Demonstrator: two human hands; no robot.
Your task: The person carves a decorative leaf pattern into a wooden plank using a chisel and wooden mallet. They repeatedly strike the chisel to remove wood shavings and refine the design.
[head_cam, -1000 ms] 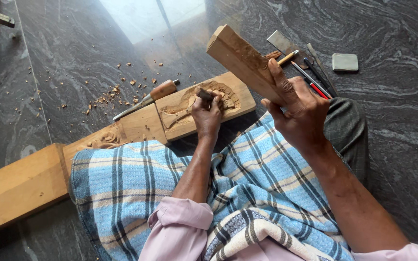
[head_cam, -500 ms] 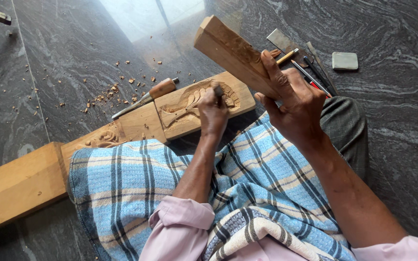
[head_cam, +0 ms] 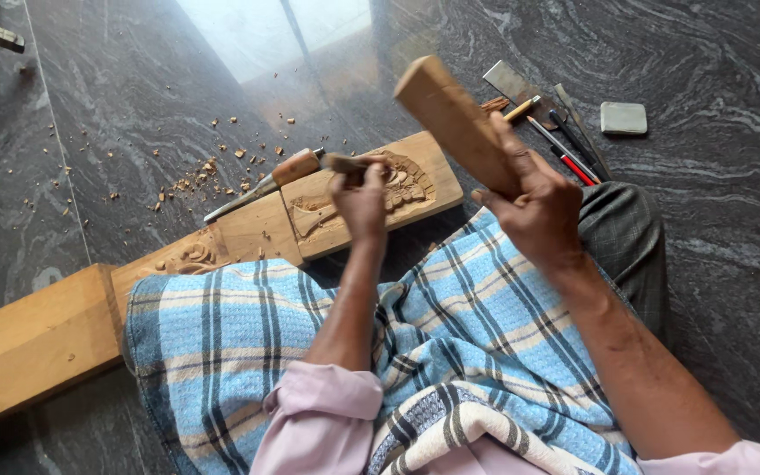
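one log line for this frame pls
left hand: holds chisel on carved plank | right hand: wooden mallet raised | spare chisel beside

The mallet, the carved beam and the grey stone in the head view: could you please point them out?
mallet [head_cam: 450, 119]: head view, on its broad wooden face.
carved beam [head_cam: 248, 233]: head view, on the plain stretch between carvings.
grey stone [head_cam: 624, 118]: head view, on its flat top.

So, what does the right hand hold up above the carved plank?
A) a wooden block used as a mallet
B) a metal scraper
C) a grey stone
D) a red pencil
A: the right hand grips a plain wooden block, raised over the carved plank.
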